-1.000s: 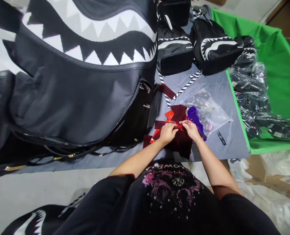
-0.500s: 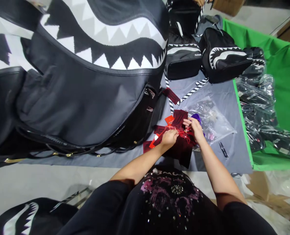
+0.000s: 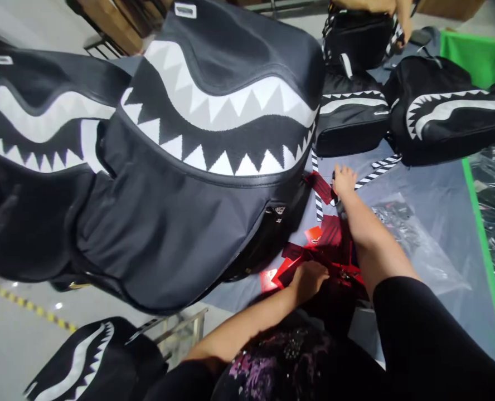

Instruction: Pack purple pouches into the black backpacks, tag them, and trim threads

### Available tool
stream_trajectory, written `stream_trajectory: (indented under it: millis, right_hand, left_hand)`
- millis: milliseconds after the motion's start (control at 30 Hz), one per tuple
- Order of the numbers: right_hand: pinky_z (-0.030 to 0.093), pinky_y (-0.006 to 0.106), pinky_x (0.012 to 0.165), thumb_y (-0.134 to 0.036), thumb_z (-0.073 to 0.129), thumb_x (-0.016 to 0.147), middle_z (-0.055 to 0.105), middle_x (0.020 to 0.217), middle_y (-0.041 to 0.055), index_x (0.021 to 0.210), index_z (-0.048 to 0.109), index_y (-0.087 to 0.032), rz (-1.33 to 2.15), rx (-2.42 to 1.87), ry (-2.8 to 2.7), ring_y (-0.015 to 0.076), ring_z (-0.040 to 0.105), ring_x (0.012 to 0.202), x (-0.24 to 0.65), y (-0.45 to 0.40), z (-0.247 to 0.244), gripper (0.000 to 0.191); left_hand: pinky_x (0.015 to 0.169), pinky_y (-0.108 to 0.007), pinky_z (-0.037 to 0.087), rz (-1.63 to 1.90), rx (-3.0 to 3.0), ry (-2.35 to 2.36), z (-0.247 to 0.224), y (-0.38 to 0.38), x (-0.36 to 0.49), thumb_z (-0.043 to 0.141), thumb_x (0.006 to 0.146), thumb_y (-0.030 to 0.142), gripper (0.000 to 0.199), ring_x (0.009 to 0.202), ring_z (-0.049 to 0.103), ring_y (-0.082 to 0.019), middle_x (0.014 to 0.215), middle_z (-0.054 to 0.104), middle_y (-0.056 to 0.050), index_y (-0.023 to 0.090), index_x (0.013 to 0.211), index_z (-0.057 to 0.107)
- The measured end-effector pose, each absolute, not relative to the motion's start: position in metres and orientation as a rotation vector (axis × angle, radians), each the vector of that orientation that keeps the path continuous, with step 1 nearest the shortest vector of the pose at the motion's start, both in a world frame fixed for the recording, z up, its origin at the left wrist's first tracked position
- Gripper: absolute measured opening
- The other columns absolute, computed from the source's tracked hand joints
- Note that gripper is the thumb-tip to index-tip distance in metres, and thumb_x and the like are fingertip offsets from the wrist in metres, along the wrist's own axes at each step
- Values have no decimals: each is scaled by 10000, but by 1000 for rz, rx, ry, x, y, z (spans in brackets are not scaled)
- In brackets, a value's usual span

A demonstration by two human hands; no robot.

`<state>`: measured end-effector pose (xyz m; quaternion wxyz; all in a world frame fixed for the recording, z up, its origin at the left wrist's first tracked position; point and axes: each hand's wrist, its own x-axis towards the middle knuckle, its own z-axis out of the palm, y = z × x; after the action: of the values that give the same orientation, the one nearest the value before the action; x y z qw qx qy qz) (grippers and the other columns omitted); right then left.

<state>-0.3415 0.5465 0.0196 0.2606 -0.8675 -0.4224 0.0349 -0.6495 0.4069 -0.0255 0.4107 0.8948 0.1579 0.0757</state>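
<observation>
My left hand (image 3: 310,279) is closed on the red strings of several red hang tags (image 3: 291,269), low over the table. Around it lie dark red cards (image 3: 330,231) and an orange-red tag (image 3: 313,234). Farther forward, my right hand (image 3: 345,180) reaches over the black-and-white striped straps, its fingers apart and slightly blurred. Just left of it lies a dark red card (image 3: 321,187) by a striped strap (image 3: 318,206). A dark patch under the right hand cannot be made out. A big black backpack (image 3: 189,228) with a white shark-mouth pattern stands left of both hands.
Another shark-mouth backpack (image 3: 30,206) stands far left, and one (image 3: 84,362) sits lower left. Two more, a black backpack (image 3: 352,131) and its neighbour (image 3: 440,128), lie ahead. A clear plastic bag (image 3: 435,262) lies right. Another person's hand (image 3: 404,22) shows at top.
My right hand has left the red strings and moved forward to the striped straps. My left hand stays at the tags. The camera view has shifted, so the backpacks appear lower and farther right.
</observation>
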Motion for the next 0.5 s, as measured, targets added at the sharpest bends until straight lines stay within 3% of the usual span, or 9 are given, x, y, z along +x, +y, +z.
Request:
stream_trajectory:
  millis: [100, 167, 267, 400, 500]
  right_hand:
    - [186, 563, 1097, -311, 552, 939, 659, 1123, 230, 1064, 643, -35, 154, -2501, -1198, 296, 500, 1217, -337, 557, 15, 316]
    - [242, 458, 1088, -360, 444, 993, 697, 986, 181, 937, 665, -17, 195, -2530, -1228, 210, 566, 1128, -341, 552, 19, 411]
    - [300, 363, 1044, -328, 405, 1003, 713, 954, 130, 978, 664, 6, 74, -2483, -1301, 133, 611, 1027, -353, 523, 45, 424]
    - [359, 394, 1037, -201, 527, 940, 725, 949, 62, 1199, 622, -100, -222, -2385, -1285, 149, 644, 918, -384, 436, 106, 294]
    - [497, 372, 846, -223, 547, 917, 701, 801, 31, 1015, 676, -178, -313, -2168, -1111, 168, 666, 772, -421, 355, 144, 168]
  left_hand:
    - [821, -360, 508, 188, 2166, 401, -25, 413, -652, 536, 917, 244, 182, 858, 656, -235, 851, 710, -80, 214, 837, 697]
    - [853, -330, 505, 187, 2078, 386, -28, 418, -654, 555, 907, 223, 158, 887, 657, -214, 889, 716, -67, 200, 860, 704]
    - [872, -304, 501, 188, 1957, 368, -34, 425, -655, 590, 885, 203, 130, 922, 663, -190, 936, 726, -49, 186, 914, 715]
    - [851, -294, 509, 204, 1867, 353, -38, 430, -651, 615, 840, 138, 137, 902, 683, -172, 935, 747, -31, 187, 896, 730]
    - [806, -270, 522, 247, 1821, 377, -36, 436, -650, 617, 827, 132, 131, 847, 691, -155, 903, 754, -23, 178, 876, 729]
